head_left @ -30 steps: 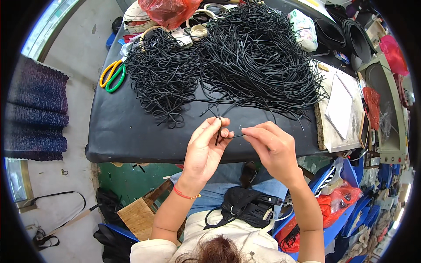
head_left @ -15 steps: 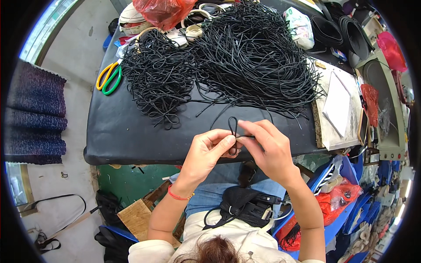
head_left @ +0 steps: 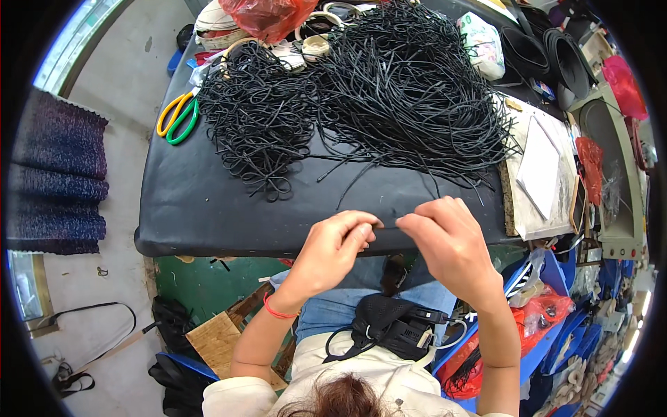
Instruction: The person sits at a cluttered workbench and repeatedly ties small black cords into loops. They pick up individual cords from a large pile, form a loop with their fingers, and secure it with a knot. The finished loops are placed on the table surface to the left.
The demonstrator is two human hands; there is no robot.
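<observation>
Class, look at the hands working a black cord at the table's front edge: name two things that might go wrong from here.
1. The short black cord is pinched only between the fingertips of the left hand and right hand over the table edge; it may slip and drop.
2. The loose cord pile spreads close to the hands; strands might snag and drag forward.

black cords (head_left: 410, 90) look rubbery, matt; table top (head_left: 208, 208) smooth black leatherette, slight sheen; scissors (head_left: 177, 117) glossy plastic handles; red bag (head_left: 267, 15) shiny thin plastic.
</observation>
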